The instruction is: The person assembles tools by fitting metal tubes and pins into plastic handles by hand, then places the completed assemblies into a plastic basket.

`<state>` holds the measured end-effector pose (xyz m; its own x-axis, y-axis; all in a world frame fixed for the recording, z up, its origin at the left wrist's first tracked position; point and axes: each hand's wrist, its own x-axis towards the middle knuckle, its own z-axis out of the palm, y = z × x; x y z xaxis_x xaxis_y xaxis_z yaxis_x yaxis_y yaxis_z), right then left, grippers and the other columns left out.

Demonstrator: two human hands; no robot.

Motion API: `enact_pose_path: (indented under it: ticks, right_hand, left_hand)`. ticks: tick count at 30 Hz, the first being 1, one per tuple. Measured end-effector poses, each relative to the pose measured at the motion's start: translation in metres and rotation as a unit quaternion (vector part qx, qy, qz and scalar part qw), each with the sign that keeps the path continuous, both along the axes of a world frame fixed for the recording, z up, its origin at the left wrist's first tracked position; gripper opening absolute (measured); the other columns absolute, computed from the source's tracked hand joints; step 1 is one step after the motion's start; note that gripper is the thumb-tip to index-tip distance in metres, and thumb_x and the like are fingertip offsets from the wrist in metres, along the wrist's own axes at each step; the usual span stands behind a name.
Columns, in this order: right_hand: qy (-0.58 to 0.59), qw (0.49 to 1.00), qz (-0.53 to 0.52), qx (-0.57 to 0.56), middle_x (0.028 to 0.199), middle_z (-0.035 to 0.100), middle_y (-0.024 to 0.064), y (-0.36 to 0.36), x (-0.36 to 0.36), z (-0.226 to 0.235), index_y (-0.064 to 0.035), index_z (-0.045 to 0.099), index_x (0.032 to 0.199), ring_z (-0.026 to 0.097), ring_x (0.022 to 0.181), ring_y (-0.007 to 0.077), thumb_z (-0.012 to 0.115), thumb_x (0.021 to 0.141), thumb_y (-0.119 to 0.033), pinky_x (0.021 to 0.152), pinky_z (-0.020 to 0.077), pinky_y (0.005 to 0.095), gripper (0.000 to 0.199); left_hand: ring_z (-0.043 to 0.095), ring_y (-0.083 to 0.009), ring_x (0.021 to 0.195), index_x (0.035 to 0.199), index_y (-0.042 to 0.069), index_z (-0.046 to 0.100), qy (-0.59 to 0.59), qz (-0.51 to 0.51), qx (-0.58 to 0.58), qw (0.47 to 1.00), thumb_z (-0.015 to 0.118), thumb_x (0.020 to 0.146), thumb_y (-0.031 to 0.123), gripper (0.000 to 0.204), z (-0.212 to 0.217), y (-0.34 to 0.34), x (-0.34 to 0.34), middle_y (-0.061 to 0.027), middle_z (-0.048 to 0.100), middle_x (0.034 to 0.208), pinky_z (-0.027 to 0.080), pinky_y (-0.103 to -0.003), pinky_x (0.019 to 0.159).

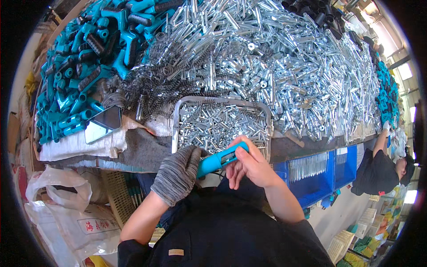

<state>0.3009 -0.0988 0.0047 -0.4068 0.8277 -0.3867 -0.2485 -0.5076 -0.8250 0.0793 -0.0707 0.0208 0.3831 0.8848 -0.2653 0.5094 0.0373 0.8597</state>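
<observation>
My left hand (177,173), in a grey knit glove, grips the lower end of a teal plastic handle (220,159). My bare right hand (250,167) holds the same handle at its upper end, thumb pressed on top. Both hands sit just below a clear plastic tray (176,116) filled with small silver metal pins. Beyond the tray lie a heap of dark coil springs (153,91) and a big pile of shiny metal tubes (284,58).
Teal handles with black grips (84,58) are heaped at the far left. A phone (103,123) lies face up on white cloth. Blue bins (316,171) stand at the right, white bags (66,204) at lower left. Another person (382,167) works at the right edge.
</observation>
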Motion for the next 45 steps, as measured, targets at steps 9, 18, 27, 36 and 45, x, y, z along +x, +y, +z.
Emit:
enact_pose_path:
  ticks: [9, 18, 27, 36, 45]
  right_hand:
    - [-0.003, 1.0, -0.005, 0.003, 0.069, 0.059, 0.0145, 0.007, -0.011, 0.0, -0.0084, 0.039, 0.11, 0.06, 0.047, 0.0204, 0.036, 0.099, -0.033, 0.038, 0.0483, 0.0276, 0.027]
    - [-0.603, 0.685, -0.032, 0.407, 0.088, 0.062, 0.0077, 0.027, -0.023, -0.014, -0.0096, 0.064, 0.094, 0.061, 0.067, 0.0249, 0.063, 0.081, -0.017, 0.058, 0.0479, 0.0335, 0.015]
    - [-0.28, 0.923, -0.141, 0.224, 0.078, 0.069, 0.0084, 0.028, -0.012, -0.003, -0.0006, 0.066, 0.085, 0.065, 0.068, 0.0093, 0.07, 0.081, -0.01, 0.059, 0.0493, 0.0237, 0.011]
    - [-0.423, 0.758, -0.186, 0.46, 0.065, 0.064, 0.0061, 0.019, -0.035, 0.007, -0.0045, 0.066, 0.079, 0.06, 0.052, 0.0102, 0.075, 0.074, -0.007, 0.048, 0.0464, 0.0223, 0.011]
    - [-0.207, 0.889, -0.279, 0.297, 0.092, 0.065, 0.0127, 0.016, -0.032, -0.009, -0.0007, 0.059, 0.09, 0.062, 0.081, 0.0167, 0.066, 0.083, -0.008, 0.07, 0.0486, 0.0282, 0.013]
  left_hand:
    - [0.055, -0.0068, 0.065, 0.122, 0.002, 0.055, -0.165, -0.005, -0.273, 0.948, 0.059, 0.091, 0.025, 0.038, 0.015, 0.0, 0.0, -0.0023, 0.062, 0.08, 0.045, -0.024, 0.057]
    - [0.049, -0.0049, 0.064, 0.119, 0.0, 0.056, -0.162, 0.132, -0.136, 0.968, 0.063, 0.089, 0.022, 0.038, -0.003, 0.0, -0.014, 0.002, 0.055, 0.081, 0.041, -0.022, 0.057]
    - [0.049, -0.0042, 0.067, 0.122, 0.0, 0.054, -0.169, 0.127, -0.137, 0.968, 0.062, 0.089, 0.021, 0.04, 0.001, -0.001, -0.005, 0.0, 0.058, 0.086, 0.041, -0.021, 0.058]
    - [0.059, -0.0152, 0.093, 0.123, -0.001, 0.053, -0.177, 0.099, -0.097, 0.975, 0.063, 0.089, 0.018, 0.04, -0.005, -0.011, 0.006, -0.0106, 0.064, 0.104, 0.048, -0.029, 0.079]
    - [0.065, -0.0244, 0.084, 0.119, -0.002, 0.054, -0.082, 0.066, 0.125, 0.987, 0.065, 0.085, 0.017, 0.041, 0.013, -0.011, 0.03, -0.0184, 0.065, 0.093, 0.05, -0.033, 0.075]
